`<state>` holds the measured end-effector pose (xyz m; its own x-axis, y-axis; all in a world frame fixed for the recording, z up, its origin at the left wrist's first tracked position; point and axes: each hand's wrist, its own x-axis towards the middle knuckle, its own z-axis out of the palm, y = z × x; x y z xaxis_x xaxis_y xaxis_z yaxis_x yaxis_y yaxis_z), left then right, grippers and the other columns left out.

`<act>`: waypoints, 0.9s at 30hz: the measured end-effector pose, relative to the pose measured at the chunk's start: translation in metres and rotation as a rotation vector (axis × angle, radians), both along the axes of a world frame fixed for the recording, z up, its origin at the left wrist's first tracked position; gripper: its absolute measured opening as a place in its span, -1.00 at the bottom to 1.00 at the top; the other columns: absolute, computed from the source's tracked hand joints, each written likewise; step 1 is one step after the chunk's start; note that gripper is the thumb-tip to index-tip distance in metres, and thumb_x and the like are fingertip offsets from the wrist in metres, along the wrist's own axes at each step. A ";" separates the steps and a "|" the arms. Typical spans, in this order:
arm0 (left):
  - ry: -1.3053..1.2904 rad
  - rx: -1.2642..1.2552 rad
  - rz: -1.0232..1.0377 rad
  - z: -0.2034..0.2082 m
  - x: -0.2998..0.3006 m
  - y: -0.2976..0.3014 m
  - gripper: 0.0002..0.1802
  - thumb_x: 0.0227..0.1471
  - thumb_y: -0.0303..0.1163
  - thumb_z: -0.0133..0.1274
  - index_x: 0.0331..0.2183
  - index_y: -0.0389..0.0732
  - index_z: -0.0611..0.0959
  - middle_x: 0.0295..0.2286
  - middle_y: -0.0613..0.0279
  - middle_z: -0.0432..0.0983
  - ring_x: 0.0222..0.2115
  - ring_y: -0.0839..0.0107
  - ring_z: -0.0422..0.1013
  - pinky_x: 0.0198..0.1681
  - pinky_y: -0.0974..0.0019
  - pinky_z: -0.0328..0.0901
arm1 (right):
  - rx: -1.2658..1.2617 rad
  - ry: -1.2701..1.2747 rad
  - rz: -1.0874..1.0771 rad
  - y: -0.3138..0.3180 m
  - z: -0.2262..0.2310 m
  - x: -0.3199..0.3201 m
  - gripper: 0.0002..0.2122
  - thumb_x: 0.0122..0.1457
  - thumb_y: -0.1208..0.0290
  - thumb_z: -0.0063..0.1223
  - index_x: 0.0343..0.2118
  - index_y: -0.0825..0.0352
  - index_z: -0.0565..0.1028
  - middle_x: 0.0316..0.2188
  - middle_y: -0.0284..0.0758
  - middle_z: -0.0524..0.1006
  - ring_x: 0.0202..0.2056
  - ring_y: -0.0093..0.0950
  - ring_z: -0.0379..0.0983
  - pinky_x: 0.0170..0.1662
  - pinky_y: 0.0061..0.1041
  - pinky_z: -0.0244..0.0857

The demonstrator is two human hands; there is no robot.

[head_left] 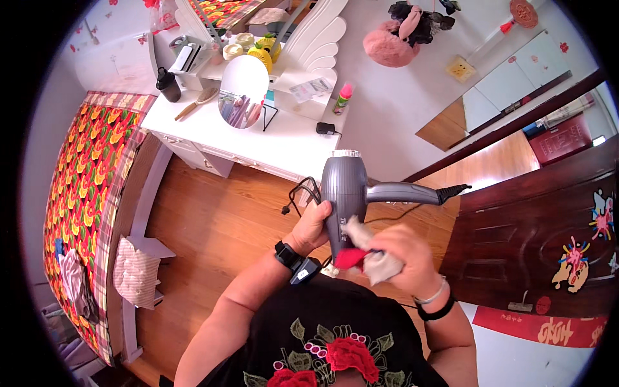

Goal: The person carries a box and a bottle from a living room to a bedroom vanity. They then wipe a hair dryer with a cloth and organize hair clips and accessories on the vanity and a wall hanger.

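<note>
A grey hair dryer (pixel 343 184) is held up in front of me, its silver-rimmed end pointing away and its handle sticking out to the right. My left hand (pixel 312 227) grips the left side of its barrel, thumb on top. A dark cord with a plug (pixel 285 209) hangs in loops beside that hand. In my right hand (pixel 412 258) is a bunched pale cloth (pixel 382 266) with a red part. The cloth lies against the near end of the barrel, and motion blurs it slightly.
Ahead stands a white dressing table (pixel 293 155) with a round mirror (pixel 244 84), a hairbrush (pixel 196 103), a black cup (pixel 168 85), a spray can (pixel 343 99) and a black adapter (pixel 326 128). A bed (pixel 97 193) and a cushioned stool (pixel 137 272) are left; a dark door (pixel 516 245) is right.
</note>
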<state>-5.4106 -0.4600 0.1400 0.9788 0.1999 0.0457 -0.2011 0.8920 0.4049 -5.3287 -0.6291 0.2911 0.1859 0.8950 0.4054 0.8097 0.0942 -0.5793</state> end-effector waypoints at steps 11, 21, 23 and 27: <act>0.015 0.008 0.070 0.018 0.012 -0.004 -0.30 0.00 -0.04 0.14 0.07 -0.19 0.31 -0.09 0.24 0.39 -0.08 0.37 0.38 -0.01 0.26 0.33 | -0.024 -0.306 -0.109 0.068 -0.019 0.026 -0.59 -0.12 0.53 0.18 -0.11 0.31 0.46 -0.04 -0.21 0.46 0.07 -0.19 0.31 0.09 -0.31 0.23; 0.176 0.042 0.093 -0.023 0.003 0.005 -0.49 0.17 -0.10 -0.07 0.04 -0.23 0.37 -0.13 0.17 0.45 -0.15 0.39 0.43 -0.06 0.28 0.37 | -0.010 -0.333 0.022 0.051 -0.044 0.004 -0.70 -0.04 0.52 0.10 -0.16 0.34 0.49 -0.08 -0.23 0.48 0.05 -0.23 0.34 0.07 -0.28 0.27; 0.146 0.111 0.170 -0.006 0.009 -0.004 -0.52 0.13 -0.23 0.00 0.03 -0.21 0.36 -0.15 0.26 0.41 -0.16 0.49 0.38 -0.08 0.32 0.34 | 0.020 -0.378 -0.113 0.073 -0.033 0.025 -0.68 -0.08 0.54 0.16 -0.17 0.32 0.49 -0.09 -0.22 0.49 0.03 -0.19 0.37 0.05 -0.27 0.28; 0.155 0.303 0.285 0.002 0.005 0.000 -0.32 -0.07 -0.31 0.19 0.07 -0.21 0.30 -0.09 0.28 0.34 -0.08 0.50 0.30 0.01 0.34 0.24 | 0.004 -0.134 -0.147 0.078 -0.029 0.037 -0.65 -0.12 0.53 0.18 -0.17 0.29 0.49 -0.02 -0.20 0.45 0.07 -0.18 0.31 0.09 -0.27 0.24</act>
